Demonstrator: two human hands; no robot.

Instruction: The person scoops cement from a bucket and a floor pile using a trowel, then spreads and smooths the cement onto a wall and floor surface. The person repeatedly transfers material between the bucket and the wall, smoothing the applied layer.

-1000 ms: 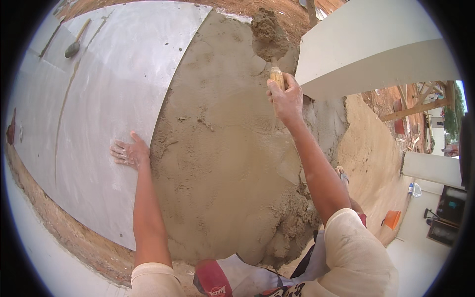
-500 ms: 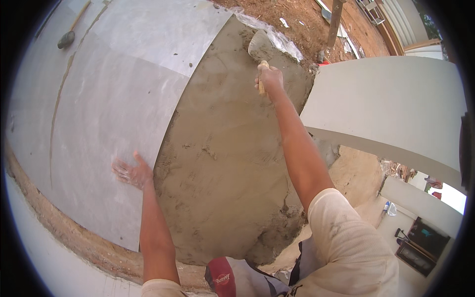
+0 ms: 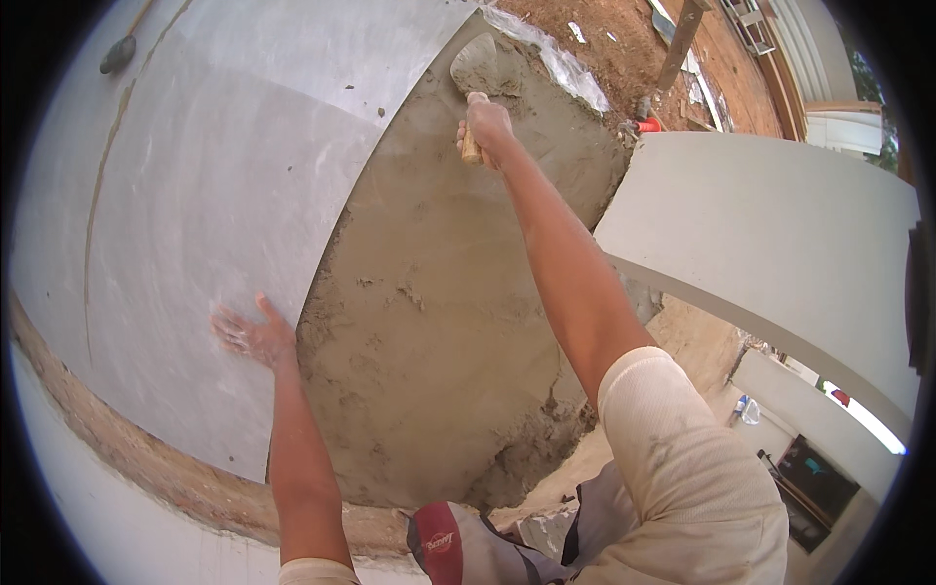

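Note:
Wet grey-brown mortar (image 3: 439,283) covers the floor in front of me. At its far end my right hand (image 3: 486,129) is closed round the wooden handle of a trowel (image 3: 474,66). The blade lies on the mortar near its far left corner, with some mortar on it. To the left, large pale grey tiles (image 3: 195,224) adjoin the mortar along a long edge. My left hand (image 3: 255,331) rests flat on the nearest tile, fingers spread, close to that edge. It holds nothing.
A dark-headed mallet (image 3: 119,55) lies on the tiles at the far left. Clear plastic sheeting (image 3: 561,68) and reddish soil (image 3: 624,58) border the mortar's far side. A pale low wall (image 3: 760,205) stands to the right. A red and grey cloth item (image 3: 444,541) shows at the bottom.
My right hand and the trowel have moved left across the far end of the mortar. The left hand stays on the tile. The whole view has shifted slightly.

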